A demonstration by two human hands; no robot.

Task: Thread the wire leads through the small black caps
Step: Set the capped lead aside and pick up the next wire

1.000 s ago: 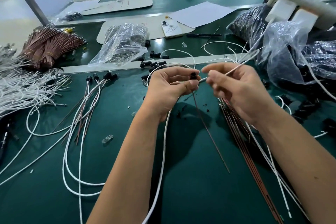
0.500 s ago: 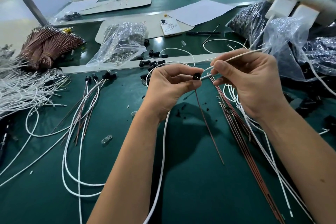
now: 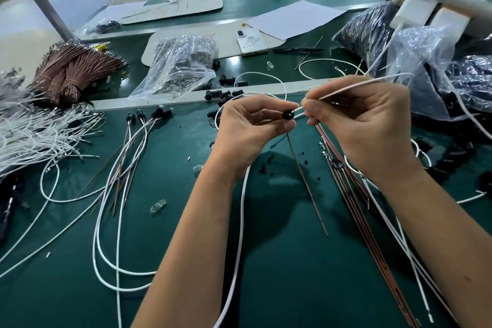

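My left hand [image 3: 247, 130] pinches a small black cap [image 3: 287, 115] between thumb and fingertips above the green table. A thin brown lead [image 3: 306, 184] hangs from that hand down toward the mat, and a white wire [image 3: 241, 221] loops down under the wrist. My right hand [image 3: 367, 125] pinches a white wire lead [image 3: 354, 86] just right of the cap. The lead's tip sits at the cap's opening; whether it is inside I cannot tell.
Finished leads with black caps [image 3: 149, 117] lie left of centre. Loose black caps [image 3: 226, 94] sit by the white divider strip. Brown leads [image 3: 356, 210] lie to the right. Bags [image 3: 178, 66], a phone [image 3: 250, 41], wire bundles [image 3: 69, 69] and a white wire pile [image 3: 29, 133] crowd the edges.
My right hand rose and drew back to the right, then came closer to the cap again with the white lead. My left hand kept the cap almost in place.
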